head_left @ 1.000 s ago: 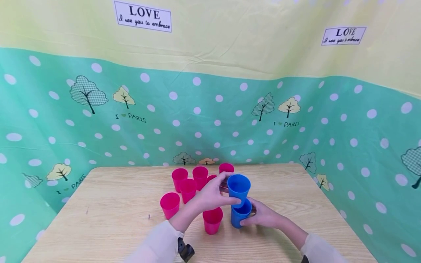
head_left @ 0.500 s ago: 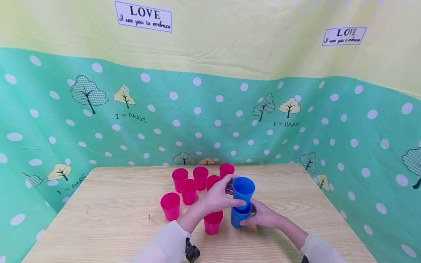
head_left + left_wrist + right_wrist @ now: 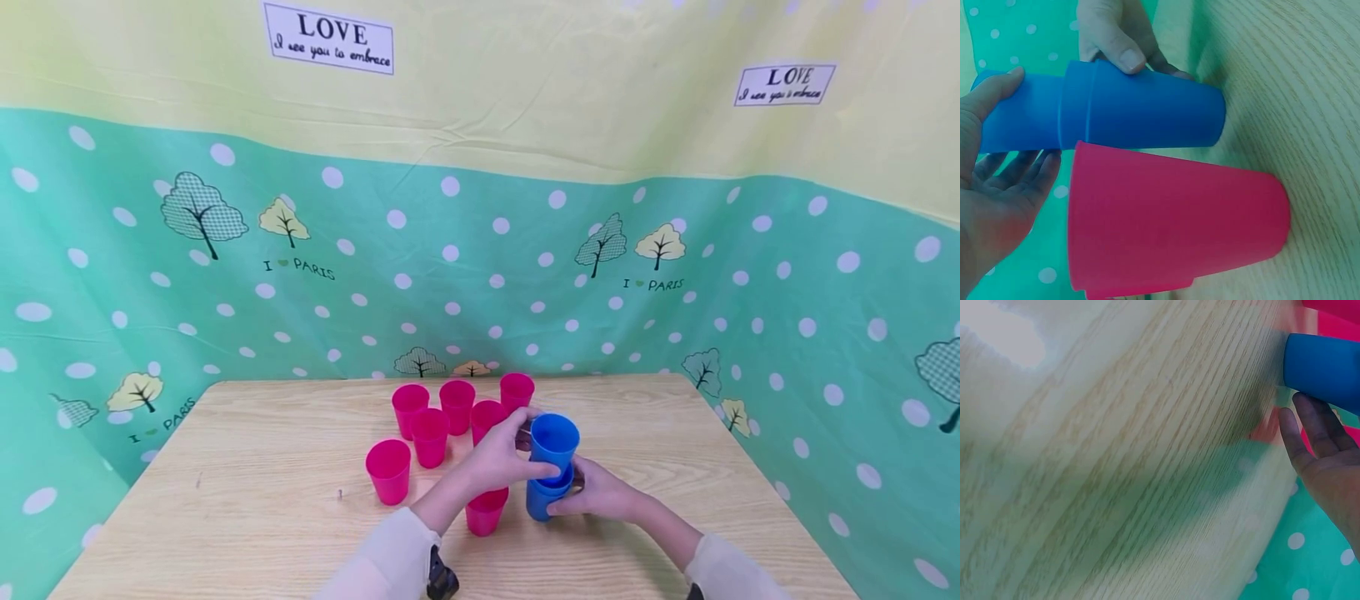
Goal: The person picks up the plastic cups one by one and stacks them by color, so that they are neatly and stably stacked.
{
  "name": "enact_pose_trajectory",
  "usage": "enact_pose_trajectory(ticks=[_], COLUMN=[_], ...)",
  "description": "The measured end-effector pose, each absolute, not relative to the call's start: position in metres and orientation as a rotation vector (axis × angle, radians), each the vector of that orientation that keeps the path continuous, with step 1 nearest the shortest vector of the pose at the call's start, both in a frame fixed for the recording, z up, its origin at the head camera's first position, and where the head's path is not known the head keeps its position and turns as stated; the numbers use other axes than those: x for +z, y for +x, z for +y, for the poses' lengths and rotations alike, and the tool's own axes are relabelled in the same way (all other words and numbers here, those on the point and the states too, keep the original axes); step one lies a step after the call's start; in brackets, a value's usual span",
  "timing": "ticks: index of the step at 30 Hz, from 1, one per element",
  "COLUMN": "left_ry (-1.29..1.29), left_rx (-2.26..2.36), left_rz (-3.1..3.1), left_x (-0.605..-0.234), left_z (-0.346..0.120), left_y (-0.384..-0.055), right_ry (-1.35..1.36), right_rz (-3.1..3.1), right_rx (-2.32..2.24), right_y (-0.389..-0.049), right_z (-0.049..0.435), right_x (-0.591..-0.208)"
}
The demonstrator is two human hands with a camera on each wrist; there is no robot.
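My left hand [image 3: 497, 458] grips an upright blue cup [image 3: 553, 442], thumb on the near side. The lower end of this cup sits inside the blue cups [image 3: 540, 503] below it. Two rims close together show on that lower part in the left wrist view, so it looks like a nested stack [image 3: 1154, 109]. My right hand [image 3: 606, 493] holds the lower stack from the right side, low over the table. In the right wrist view, its fingers [image 3: 1319, 428] lie along the blue cup. A pink-red cup [image 3: 485, 517] stands just left of the stack, partly behind my left forearm.
Several more pink-red cups stand upright behind and left of my hands, among them one at the left [image 3: 388, 473] and one at the back [image 3: 517, 390]. The wooden table [image 3: 255, 492] ends at a green dotted curtain [image 3: 450, 275]. A dark device sits on my left wrist [image 3: 441, 575].
My left hand has moved right and down with the upper blue cup, which now sits deeper in the lower cups. My right hand has stayed in place.
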State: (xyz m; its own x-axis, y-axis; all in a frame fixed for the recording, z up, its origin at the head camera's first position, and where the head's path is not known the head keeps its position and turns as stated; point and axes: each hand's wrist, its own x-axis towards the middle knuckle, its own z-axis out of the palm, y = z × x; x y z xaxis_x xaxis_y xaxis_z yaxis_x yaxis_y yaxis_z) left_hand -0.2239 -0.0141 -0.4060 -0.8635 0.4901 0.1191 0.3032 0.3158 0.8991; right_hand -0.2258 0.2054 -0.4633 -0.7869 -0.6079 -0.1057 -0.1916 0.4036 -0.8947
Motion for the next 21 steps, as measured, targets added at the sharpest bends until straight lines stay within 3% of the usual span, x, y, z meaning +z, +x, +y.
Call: enact_pose_trajectory(ticks=[21], left_ry=[0.735], left_rx=[1.41], left_rz=[2.47], left_x=[-0.4122], left_z=[-0.0161], left_y=[-0.2221], right_ry=[-0.678], right_rz=[2.267], right_rx=[-1.343], right_y=[-0.2253], right_z=[0.2049], right_x=[-0.4633])
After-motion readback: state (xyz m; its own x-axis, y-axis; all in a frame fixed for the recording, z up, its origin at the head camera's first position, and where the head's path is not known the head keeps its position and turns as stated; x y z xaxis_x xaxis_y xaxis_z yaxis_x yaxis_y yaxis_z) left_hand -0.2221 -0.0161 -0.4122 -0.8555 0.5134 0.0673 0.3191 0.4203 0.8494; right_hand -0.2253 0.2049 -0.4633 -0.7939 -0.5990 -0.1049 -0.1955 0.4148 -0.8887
